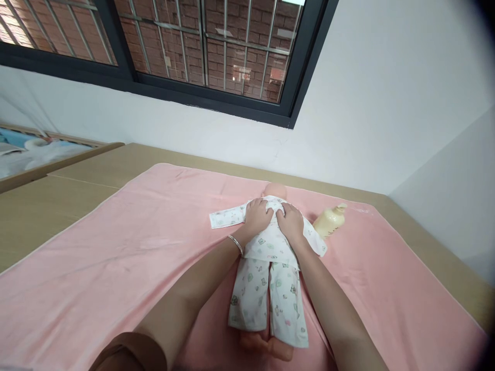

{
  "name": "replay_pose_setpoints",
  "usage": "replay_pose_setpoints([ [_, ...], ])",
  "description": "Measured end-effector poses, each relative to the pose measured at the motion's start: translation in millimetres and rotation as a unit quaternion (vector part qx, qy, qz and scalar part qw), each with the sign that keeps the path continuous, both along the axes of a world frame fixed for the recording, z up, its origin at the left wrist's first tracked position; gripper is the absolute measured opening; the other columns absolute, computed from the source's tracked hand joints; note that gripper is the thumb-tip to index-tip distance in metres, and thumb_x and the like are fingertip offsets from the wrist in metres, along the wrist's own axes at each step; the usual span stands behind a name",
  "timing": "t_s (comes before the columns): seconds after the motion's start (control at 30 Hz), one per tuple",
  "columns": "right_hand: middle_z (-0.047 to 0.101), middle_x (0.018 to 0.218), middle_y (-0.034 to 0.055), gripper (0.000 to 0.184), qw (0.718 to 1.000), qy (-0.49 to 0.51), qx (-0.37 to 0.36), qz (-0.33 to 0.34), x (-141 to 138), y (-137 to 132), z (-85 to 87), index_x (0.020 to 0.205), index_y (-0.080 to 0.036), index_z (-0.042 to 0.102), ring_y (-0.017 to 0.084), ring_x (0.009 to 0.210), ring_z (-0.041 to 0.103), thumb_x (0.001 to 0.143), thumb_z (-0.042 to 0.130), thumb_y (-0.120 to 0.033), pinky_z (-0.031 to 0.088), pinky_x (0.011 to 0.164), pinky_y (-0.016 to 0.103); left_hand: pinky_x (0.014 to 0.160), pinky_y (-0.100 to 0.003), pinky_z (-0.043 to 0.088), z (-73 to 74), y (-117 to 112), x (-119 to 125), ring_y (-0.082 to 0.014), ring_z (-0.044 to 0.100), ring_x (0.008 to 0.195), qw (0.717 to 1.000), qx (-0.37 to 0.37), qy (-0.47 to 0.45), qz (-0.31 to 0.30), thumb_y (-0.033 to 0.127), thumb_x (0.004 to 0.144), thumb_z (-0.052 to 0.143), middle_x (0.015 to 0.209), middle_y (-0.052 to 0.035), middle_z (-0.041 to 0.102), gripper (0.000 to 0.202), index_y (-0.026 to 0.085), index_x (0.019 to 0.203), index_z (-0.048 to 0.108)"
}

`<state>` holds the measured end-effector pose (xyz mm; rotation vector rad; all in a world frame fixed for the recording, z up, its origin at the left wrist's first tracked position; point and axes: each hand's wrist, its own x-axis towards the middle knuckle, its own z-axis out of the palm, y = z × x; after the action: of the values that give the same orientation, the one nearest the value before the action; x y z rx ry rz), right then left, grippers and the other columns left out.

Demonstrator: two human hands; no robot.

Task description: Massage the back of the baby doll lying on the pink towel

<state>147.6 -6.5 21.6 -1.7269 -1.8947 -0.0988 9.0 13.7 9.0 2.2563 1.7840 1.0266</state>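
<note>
A baby doll (275, 191) lies stretched out on a pink blanket (154, 232), its head toward the wall and its bare feet toward me. It wears a white printed top (266, 245) and matching trousers (284, 296). My left hand (257, 216) rests flat on the upper body near the left shoulder, thumb pointing inward. On the other shoulder lies my right hand (291, 221), also flat with the thumb apart. Neither hand grips anything. The doll's face is not visible. A pale yellow pump bottle (329, 221) stands close to its right sleeve.
The blanket covers much of a wooden surface (77, 206) set against a white wall (348, 129). Above it is a dark-framed window (209, 98) with metal bars. A wood-edged compartment (65, 152) at the far left holds plastic-wrapped things.
</note>
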Motion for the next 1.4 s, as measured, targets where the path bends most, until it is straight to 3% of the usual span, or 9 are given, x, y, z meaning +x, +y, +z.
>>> replay_pose_setpoints([
  [1.4,0.068,0.119,0.0098,0.036,1.0,-0.001,-0.002,-0.008,-0.1,1.3,-1.6,0.119,-0.018,0.064,0.024,0.111,0.058,0.092,0.042,-0.027,0.037,0.098,0.033,0.105,-0.041,0.038,-1.5,1.3,0.2,-0.0255,0.055,0.119,1.0,0.003,-0.006,0.001,0.026,0.089,0.048,0.124,-0.0105,0.065,0.029,0.018,0.111,0.064],
])
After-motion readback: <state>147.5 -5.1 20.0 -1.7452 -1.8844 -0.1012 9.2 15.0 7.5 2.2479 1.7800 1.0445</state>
